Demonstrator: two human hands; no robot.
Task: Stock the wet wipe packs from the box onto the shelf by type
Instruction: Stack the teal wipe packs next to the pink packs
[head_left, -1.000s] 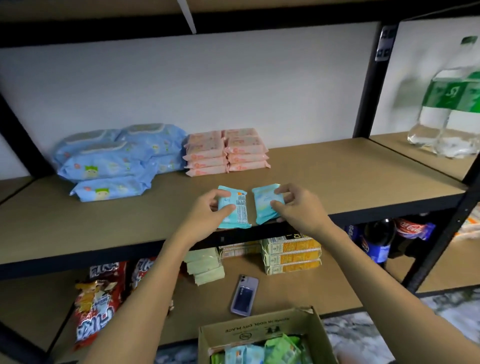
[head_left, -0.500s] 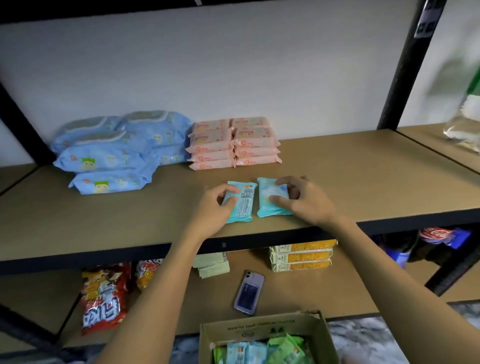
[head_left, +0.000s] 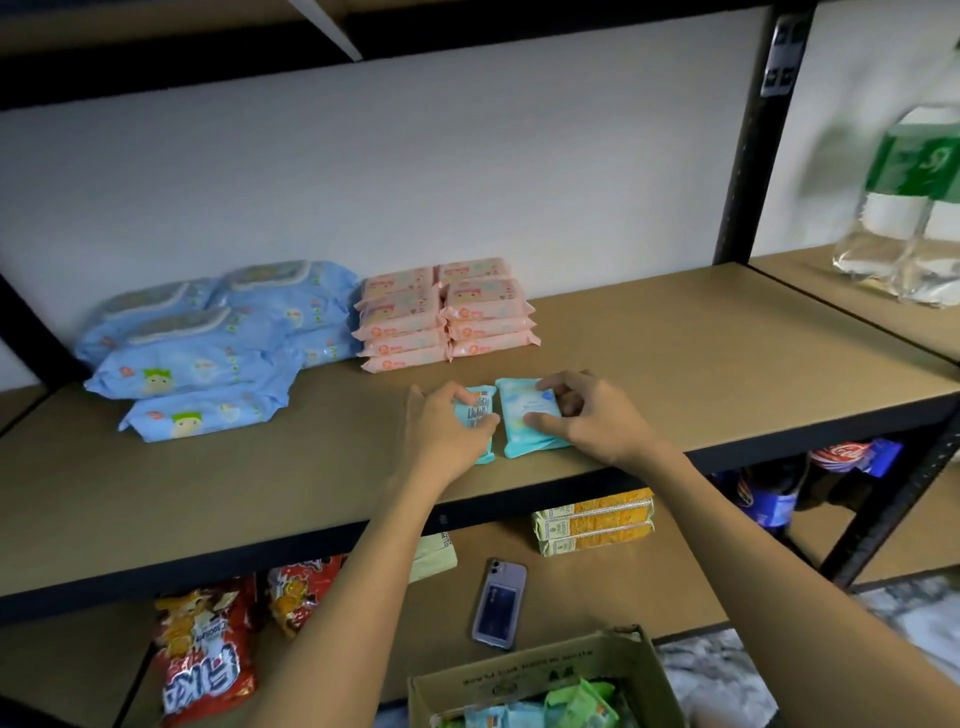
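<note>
Two small teal wipe packs lie side by side on the brown shelf (head_left: 675, 374), just in front of the pink stack. My left hand (head_left: 441, 431) grips the left teal pack (head_left: 475, 415), label side up. My right hand (head_left: 587, 415) pinches the right teal pack (head_left: 524, 421) between thumb and fingers. Behind them stand two stacks of pink packs (head_left: 447, 317) and, further left, a pile of large blue packs (head_left: 208, 348). The cardboard box (head_left: 545, 675) sits below at the bottom edge, with teal and green packs inside.
A purple phone (head_left: 498, 603) lies on the lower shelf, beside yellow packets (head_left: 592, 519) and red snack bags (head_left: 202, 660). Water bottles (head_left: 904, 208) stand on the neighbouring shelf at right, past a black upright (head_left: 748, 156). Soda bottles (head_left: 831, 467) sit lower right.
Both hands carried the teal packs from the shelf's front edge further in and set them down flat, closer to the pink stack. The hands still hold them.
</note>
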